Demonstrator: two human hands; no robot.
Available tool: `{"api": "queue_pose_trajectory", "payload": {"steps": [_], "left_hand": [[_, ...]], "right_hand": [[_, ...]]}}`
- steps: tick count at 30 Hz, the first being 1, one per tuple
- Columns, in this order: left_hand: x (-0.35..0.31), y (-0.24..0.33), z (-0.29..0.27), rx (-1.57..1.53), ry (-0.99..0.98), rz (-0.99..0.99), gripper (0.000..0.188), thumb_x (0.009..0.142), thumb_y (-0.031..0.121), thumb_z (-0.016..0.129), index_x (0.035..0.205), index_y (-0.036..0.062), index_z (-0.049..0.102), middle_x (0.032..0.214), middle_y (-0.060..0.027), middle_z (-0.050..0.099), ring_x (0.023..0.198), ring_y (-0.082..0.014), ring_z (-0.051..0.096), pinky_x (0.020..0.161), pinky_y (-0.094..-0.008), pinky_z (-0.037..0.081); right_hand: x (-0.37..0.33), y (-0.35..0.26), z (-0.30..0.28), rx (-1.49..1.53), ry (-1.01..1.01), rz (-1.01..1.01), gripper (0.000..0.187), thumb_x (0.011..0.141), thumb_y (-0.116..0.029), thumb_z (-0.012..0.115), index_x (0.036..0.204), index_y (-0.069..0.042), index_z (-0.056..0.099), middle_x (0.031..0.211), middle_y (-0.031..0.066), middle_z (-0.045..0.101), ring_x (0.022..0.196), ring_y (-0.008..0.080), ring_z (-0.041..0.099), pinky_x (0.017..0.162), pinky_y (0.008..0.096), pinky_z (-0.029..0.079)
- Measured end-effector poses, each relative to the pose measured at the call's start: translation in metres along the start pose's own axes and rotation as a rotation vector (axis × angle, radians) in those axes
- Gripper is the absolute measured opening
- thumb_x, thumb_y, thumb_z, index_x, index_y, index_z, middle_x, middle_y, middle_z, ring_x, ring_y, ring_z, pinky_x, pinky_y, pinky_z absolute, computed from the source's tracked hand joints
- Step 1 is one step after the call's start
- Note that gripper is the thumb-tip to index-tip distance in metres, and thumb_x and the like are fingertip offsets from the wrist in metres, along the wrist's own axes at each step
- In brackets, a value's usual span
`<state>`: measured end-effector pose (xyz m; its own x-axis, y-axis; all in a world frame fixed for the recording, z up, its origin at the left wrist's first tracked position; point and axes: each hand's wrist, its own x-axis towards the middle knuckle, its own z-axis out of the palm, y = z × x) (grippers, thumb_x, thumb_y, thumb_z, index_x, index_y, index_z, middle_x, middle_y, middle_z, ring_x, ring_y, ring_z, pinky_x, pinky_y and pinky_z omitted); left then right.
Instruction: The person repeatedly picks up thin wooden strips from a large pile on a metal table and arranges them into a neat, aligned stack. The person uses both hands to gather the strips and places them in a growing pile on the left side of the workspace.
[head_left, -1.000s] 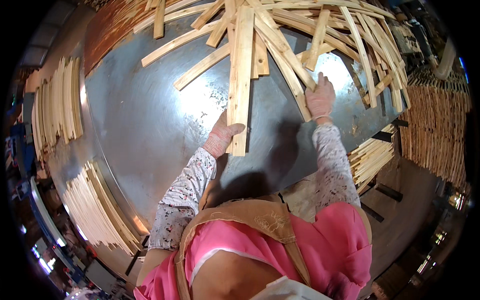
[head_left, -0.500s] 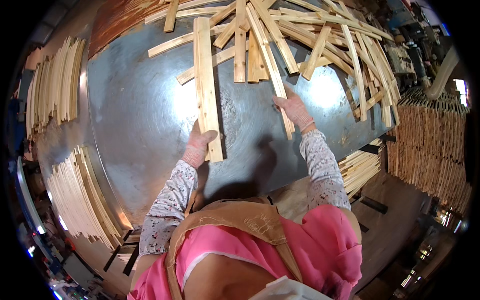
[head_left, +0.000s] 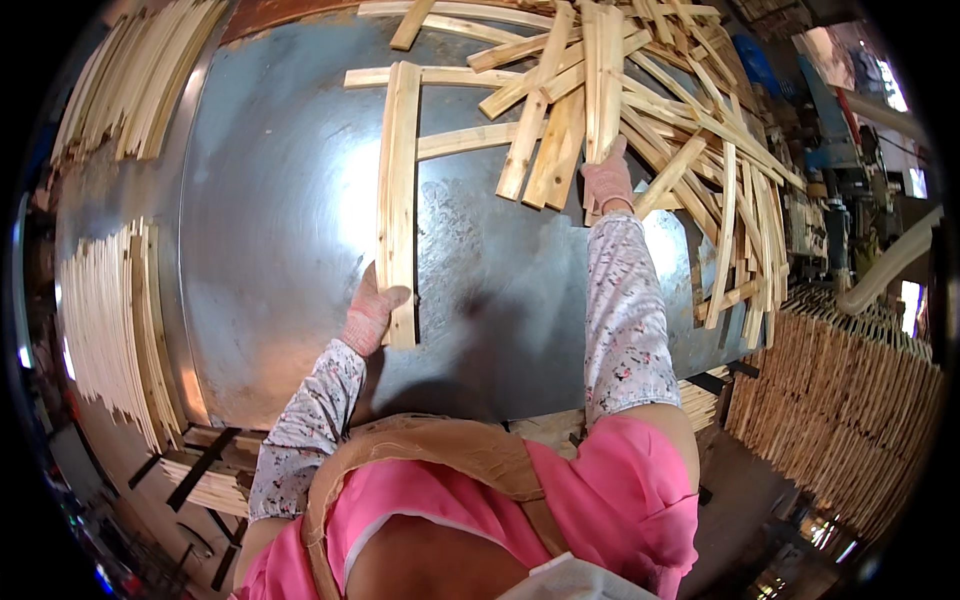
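Observation:
My left hand (head_left: 372, 312), in a pinkish knit glove, grips the near end of long pale wooden slats (head_left: 399, 180) lying side by side, its thumb across their top. They point away from me over a grey metal tabletop (head_left: 285, 210). Farther off and to the right, my right hand (head_left: 609, 182), gloved alike, is closed around the near end of other slats (head_left: 603, 75) at the front of a loose heap. Its fingers are partly hidden beneath the wood. Just left of it lie a knotty slat (head_left: 556, 155) and a narrower slat (head_left: 528, 130).
A tangled heap of slats (head_left: 690, 180) covers the far right of the table. Neat slat stacks stand at the left, one farther (head_left: 140, 75) and one nearer (head_left: 110, 325). A tall stack of slats (head_left: 830, 400) rises beyond the right edge, near machinery (head_left: 828, 150).
My right hand has reached farther forward, its arm now stretched toward the heap. My left hand keeps its hold on the slats, which now stand straighter. The view has turned somewhat.

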<state>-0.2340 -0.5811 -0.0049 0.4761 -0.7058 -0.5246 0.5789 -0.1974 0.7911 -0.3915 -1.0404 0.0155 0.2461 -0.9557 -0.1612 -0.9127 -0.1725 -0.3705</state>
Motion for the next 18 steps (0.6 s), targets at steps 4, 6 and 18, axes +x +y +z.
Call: {"api": "queue_pose_trajectory", "payload": {"steps": [4, 6, 18], "left_hand": [[0.002, -0.001, -0.004, 0.053, 0.03, 0.021, 0.075, 0.083, 0.0, 0.068, 0.156, -0.0033, 0.046, 0.122, -0.0102, 0.069, 0.1, -0.0199, 0.07, 0.093, -0.0336, 0.059], [-0.003, 0.003, 0.002, 0.071, 0.008, 0.09, 0.077, 0.084, 0.003, 0.071, 0.157, -0.0025, 0.044, 0.123, -0.011, 0.069, 0.104, -0.0204, 0.069, 0.094, -0.0349, 0.059], [-0.089, 0.011, -0.051, 0.093, -0.07, 0.077, 0.104, 0.085, 0.019, 0.085, 0.168, 0.0022, 0.025, 0.146, -0.0161, 0.06, 0.129, -0.0241, 0.063, 0.113, -0.039, 0.052]], "right_hand": [[-0.063, 0.01, 0.001, 0.835, -0.33, -0.157, 0.059, 0.096, -0.02, 0.074, 0.144, 0.007, 0.052, 0.12, 0.0229, 0.072, 0.105, 0.031, 0.074, 0.094, 0.0399, 0.062], [-0.12, 0.01, 0.0, 1.177, -0.565, -0.022, 0.051, 0.099, -0.021, 0.071, 0.138, 0.006, 0.055, 0.112, 0.0197, 0.073, 0.095, 0.0263, 0.076, 0.081, 0.0399, 0.065], [-0.386, -0.124, 0.1, 1.148, -0.875, 0.019, 0.058, 0.096, -0.017, 0.071, 0.147, 0.004, 0.054, 0.128, 0.0163, 0.071, 0.109, 0.0249, 0.07, 0.097, 0.0368, 0.058]]}}
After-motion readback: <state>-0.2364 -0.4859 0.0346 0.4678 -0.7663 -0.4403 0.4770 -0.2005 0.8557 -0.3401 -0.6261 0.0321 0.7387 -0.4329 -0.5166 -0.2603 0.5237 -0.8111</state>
